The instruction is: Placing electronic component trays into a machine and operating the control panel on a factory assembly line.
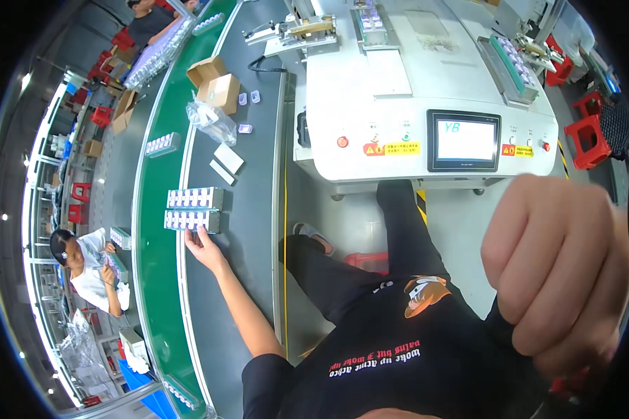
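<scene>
The left hand (204,250), fingers parted, touches the nearer loaded tray (191,221), which lies beside a matching tray (191,198) between green conveyor (159,269) and grey bench (239,230); the raised right hand (555,269) is fisted, contents undeterminable.

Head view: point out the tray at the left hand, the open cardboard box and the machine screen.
Tray (215,222): head view, on its grey right end.
Open cardboard box (224,93): head view, on its side wall.
Machine screen (464,142): head view, middle of the lit display.

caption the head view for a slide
Left hand touches one of two grey rectangular trays at a green conveyor belt; right hand curled in the foreground.
</scene>
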`<state>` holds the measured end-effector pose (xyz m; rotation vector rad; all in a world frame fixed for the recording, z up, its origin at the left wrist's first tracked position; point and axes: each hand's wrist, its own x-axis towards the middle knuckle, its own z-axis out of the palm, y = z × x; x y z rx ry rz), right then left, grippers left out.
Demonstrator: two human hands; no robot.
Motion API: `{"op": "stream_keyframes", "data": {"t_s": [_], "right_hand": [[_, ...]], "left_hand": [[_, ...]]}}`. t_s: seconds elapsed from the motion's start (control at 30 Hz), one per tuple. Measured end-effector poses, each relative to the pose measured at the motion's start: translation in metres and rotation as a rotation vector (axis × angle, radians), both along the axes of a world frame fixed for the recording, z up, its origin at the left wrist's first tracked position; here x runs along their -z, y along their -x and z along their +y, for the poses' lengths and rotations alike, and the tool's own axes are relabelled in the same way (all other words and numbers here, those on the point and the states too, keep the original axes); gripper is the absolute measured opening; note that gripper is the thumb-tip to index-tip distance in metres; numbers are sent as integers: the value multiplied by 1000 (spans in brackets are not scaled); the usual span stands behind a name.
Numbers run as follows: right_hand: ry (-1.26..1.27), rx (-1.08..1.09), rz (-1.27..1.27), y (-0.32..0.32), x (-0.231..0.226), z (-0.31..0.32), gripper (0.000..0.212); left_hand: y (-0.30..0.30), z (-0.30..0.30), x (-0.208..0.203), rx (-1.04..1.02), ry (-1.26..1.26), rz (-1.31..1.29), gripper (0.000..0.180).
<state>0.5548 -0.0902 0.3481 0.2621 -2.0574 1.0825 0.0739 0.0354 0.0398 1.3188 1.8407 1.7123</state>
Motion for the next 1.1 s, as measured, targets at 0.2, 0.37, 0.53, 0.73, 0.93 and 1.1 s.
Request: {"op": "stream_keyframes", "data": {"t_s": [0.2, 0.37, 0.53, 0.73, 0.93, 1.1], "right_hand": [[-49, -30, 161, -15, 11, -38, 22], [-162, -55, 195, -37, 25, -60, 18], [-214, 56, 267, -47, 34, -63, 12], [-266, 86, 311, -83, 39, -79, 13], [-189, 408, 235, -96, 48, -89, 10], [142, 1557, -256, -187, 100, -29, 22]], "left_hand": [[-8, 2, -1, -9, 19, 10, 48], [0, 0, 1, -37, 16, 47, 47], [7, 2, 4, -53, -6, 104, 46], [-3, 9, 2, -74, 18, 140, 41], [32, 13, 14, -71, 23, 192, 42], [58, 17, 23, -102, 9, 273, 44]]}}
